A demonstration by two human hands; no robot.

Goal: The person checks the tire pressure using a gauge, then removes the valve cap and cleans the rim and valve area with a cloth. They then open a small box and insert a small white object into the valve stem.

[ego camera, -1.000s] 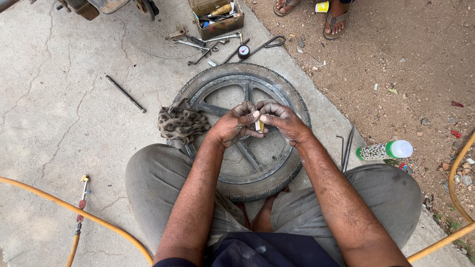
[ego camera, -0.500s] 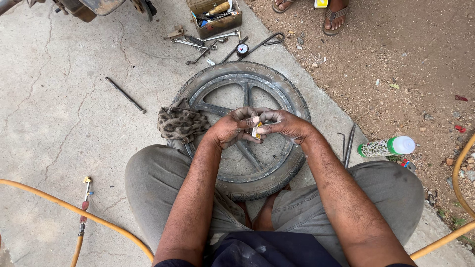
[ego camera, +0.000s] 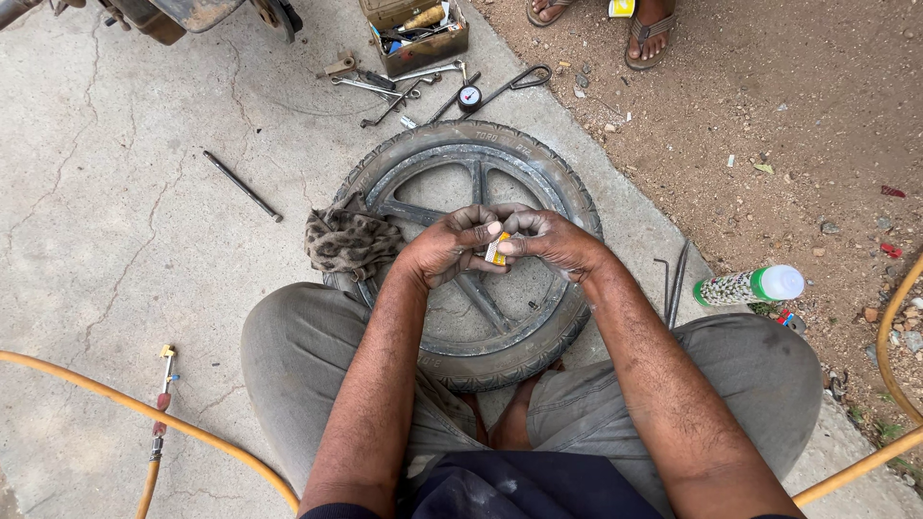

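Cracked concrete slab (ego camera: 115,221) meeting a dirt strip on the right, work done on the ground. Person sits with knees spread around a small spoked wheel with tyre (ego camera: 476,245) lying flat on the slab

Both hands meet over the wheel hub. Left hand (ego camera: 447,248) and right hand (ego camera: 553,240) pinch one small yellow tube (ego camera: 496,248) between the fingertips, grip narrow on both, fingers closed tight around it. Only a sliver of the tube shows, cap end hidden, so can't tell if it's open

Handling call: tube looks light and soft-walled, probably dents and squirts if squeezed mid-body. Best held near the stiffer neck with one hand, other hand on the cap. Greasy fingers would make it slippery, likely why both hands are on it

Around it: patterned rag (ego camera: 351,240) draped over the tyre's left edge, touching it. Thin metal rod (ego camera: 242,185) on the slab well left of the wheel. Open toolbox (ego camera: 415,29) with wrenches and a pressure gauge (ego camera: 469,96) just beyond the wheel. Green-capped spray can (ego camera: 750,286) lying by the right knee. Orange hose (ego camera: 125,408) curving across lower left. Another person's sandalled feet (ego camera: 649,34) at the top edge
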